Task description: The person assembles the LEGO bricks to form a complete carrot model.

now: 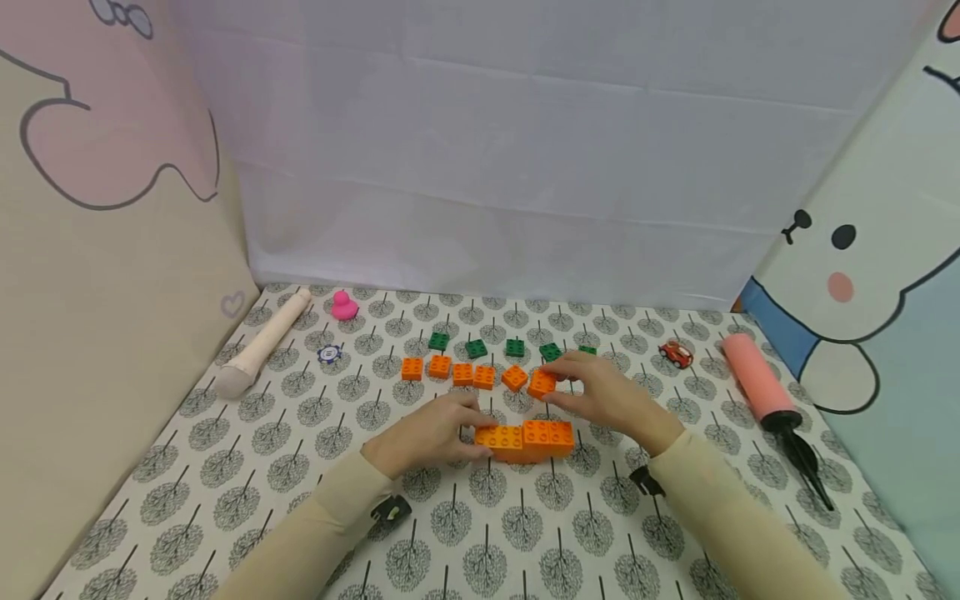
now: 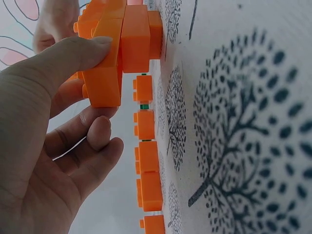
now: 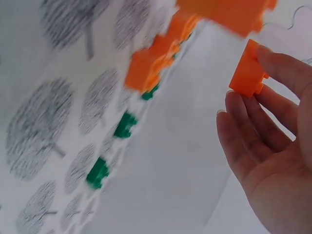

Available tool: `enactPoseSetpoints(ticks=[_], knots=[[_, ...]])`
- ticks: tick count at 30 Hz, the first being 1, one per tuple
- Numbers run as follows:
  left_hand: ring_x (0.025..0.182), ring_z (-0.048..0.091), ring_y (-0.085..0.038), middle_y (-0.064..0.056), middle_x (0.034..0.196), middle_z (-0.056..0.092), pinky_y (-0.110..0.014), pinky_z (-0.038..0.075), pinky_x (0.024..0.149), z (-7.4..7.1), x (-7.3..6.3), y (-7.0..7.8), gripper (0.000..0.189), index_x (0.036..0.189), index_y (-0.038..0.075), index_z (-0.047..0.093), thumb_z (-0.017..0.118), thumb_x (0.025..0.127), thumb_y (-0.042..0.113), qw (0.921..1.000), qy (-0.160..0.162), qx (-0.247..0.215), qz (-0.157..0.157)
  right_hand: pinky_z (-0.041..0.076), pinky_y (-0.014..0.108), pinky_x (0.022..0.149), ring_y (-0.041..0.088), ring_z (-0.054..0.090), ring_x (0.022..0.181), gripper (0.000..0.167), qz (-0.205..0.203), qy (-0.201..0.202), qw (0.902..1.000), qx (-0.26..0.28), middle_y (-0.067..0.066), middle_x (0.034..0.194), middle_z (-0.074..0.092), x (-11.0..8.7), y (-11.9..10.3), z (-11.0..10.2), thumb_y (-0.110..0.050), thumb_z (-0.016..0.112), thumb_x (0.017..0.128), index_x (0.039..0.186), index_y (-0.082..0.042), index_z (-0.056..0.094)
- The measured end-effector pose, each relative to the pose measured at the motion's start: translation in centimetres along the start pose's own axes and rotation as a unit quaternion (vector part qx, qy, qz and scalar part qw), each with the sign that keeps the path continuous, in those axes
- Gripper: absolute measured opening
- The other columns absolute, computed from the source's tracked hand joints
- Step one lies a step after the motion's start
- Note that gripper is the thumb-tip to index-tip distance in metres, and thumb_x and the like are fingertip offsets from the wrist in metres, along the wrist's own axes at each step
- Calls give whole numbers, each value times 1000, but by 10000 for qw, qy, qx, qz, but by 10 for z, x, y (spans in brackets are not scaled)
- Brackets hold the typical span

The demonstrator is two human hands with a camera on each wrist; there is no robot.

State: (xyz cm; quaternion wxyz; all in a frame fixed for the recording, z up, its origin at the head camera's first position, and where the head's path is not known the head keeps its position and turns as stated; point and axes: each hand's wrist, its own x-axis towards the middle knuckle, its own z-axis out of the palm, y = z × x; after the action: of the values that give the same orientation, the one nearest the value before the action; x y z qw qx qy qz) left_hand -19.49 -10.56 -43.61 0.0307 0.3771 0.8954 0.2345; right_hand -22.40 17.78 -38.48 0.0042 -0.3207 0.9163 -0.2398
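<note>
Brick row (image 1: 534, 451), cropped in wrist views, pinched by left grip (image 1: 432, 432), single brick (image 1: 540, 385) by right grip (image 1: 609, 395).

Left hand (image 1: 435, 429): pinching, directed rightward
Left thumb (image 2: 73, 56): laid almost straight, opposite the index finger (image 1: 472, 417)
Left outer fingers (image 2: 100, 168): loosely curled, apart from the thumb
Right hand (image 1: 600, 392): pinching, farther forward than the left outer fingers
Right thumb (image 3: 285, 73): facing the right fingers (image 3: 234, 139)
Left forearm (image 1: 322, 517): sleeved, slanting, behind the fingers
Right forearm (image 1: 731, 504): sleeved, likewise behind
</note>
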Motion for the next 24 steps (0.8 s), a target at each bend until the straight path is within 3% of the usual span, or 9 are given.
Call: enactPoseSetpoints(ticks=[9,14,24], knots=[[80,47,-11,2,89,54,-20,43,67,0,1,-2,42,123,17,72,77,86,34,9996,99,105,235,53,39,95,18,61,112,39,-749,-353,9966,55,1,125,65,-5,-41,15,-27,72,92,128,-15,67],[81,50,-13,2,91,56,-19,44,67,-1,0,-2,43,124,14,71,77,86,35,9998,84,45,200,50,40,100,18,59,119,38,-665,-616,9959,21,0,128,64,-7,-46,23,-26,70,93,130,-15,66],[78,44,-8,-1,89,55,-20,43,64,-1,0,0,44,127,18,70,76,87,37,9999,34,70,79,51,37,97,15,61,111,37,-643,-578,9957,-340,-1,122,66,-11,-42,33,-26,71,92,127,-13,68]])
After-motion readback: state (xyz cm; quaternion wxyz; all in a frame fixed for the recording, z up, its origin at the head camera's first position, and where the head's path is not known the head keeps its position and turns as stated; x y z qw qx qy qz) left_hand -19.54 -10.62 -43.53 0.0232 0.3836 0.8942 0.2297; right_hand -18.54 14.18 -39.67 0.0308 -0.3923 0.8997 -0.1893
